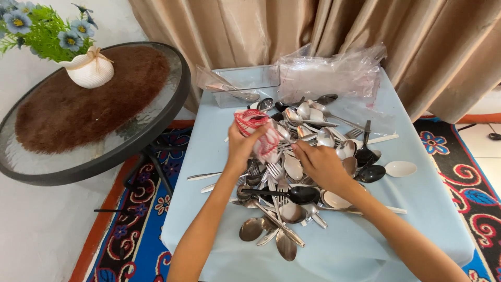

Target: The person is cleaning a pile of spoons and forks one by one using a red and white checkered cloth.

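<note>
Left hand [241, 149] bunches the soft red-and-white cloth [257, 131], light and floppy; right hand [319, 164] pinches its lower edge over slippery cutlery [284, 209]

Left hand [241, 148] around a red-white cloth [257, 133], right hand [319, 163] on heaped cutlery [292, 177].

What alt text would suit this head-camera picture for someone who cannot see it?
Two hands work over a pile of cutlery on a blue-covered table: the left hand holds a red-and-white cloth, the right hand rests on the spoons. Clear plastic bags lie behind.
</note>
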